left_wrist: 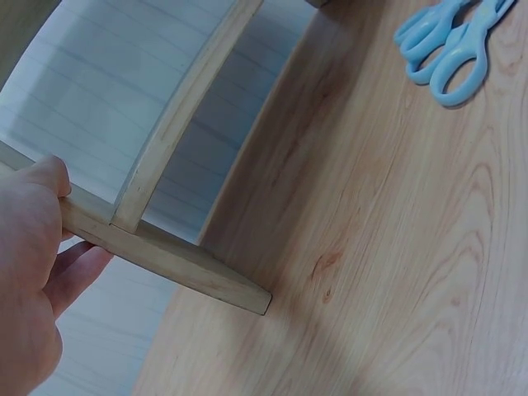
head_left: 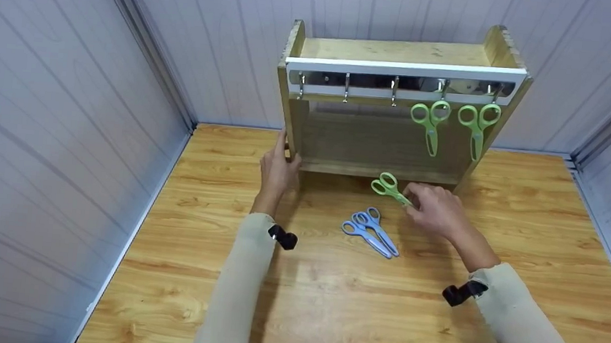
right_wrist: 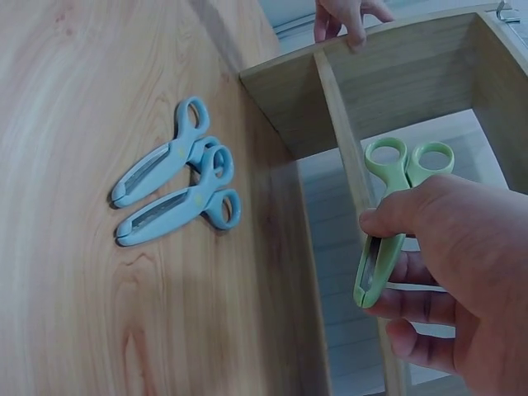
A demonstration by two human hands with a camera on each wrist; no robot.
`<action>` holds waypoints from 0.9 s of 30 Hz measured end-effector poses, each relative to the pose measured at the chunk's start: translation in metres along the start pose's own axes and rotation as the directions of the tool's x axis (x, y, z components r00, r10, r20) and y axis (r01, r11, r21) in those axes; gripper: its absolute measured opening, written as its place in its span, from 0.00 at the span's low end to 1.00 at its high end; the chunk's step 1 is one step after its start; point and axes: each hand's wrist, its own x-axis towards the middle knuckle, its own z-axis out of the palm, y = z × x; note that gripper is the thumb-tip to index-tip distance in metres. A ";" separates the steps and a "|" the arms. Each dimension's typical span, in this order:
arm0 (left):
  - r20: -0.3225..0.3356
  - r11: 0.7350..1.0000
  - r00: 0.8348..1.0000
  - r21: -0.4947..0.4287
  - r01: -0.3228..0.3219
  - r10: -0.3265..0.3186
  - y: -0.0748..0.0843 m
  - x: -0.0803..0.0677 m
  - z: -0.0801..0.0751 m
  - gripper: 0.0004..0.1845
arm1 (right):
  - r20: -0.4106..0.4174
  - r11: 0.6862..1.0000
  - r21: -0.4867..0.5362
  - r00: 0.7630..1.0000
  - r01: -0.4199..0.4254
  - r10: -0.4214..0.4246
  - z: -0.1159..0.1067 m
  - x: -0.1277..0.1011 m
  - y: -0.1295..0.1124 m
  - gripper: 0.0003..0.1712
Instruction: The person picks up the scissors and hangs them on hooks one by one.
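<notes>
A wooden rack [head_left: 393, 51] stands at the back, with a row of metal hooks along its front. My left hand [head_left: 276, 172] grips the edge of its left side panel [left_wrist: 169, 257], thumb on one face and fingers on the other. In my right hand [head_left: 438, 208], thumb and fingers pinch green scissors [right_wrist: 396, 177] by the blade end, handle loops pointing away, in front of the rack's lower opening. Two more green scissors [head_left: 431, 130] [head_left: 476, 132] hang by their loops from the two rightmost hooks. Two blue scissors [head_left: 374, 235] lie overlapping on the wooden surface between the hands.
The three hooks [head_left: 346, 86] on the left carry nothing. White panelled walls [head_left: 239, 38] enclose the wood-grain tabletop [head_left: 315, 316] behind and on both sides. The rack stands close to the back wall.
</notes>
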 end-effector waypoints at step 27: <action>-0.018 0.999 1.000 0.045 -0.011 0.012 0.000 0.001 0.002 0.32 | -0.032 1.000 0.009 0.999 0.027 -0.027 -0.004 0.001 -0.004 0.12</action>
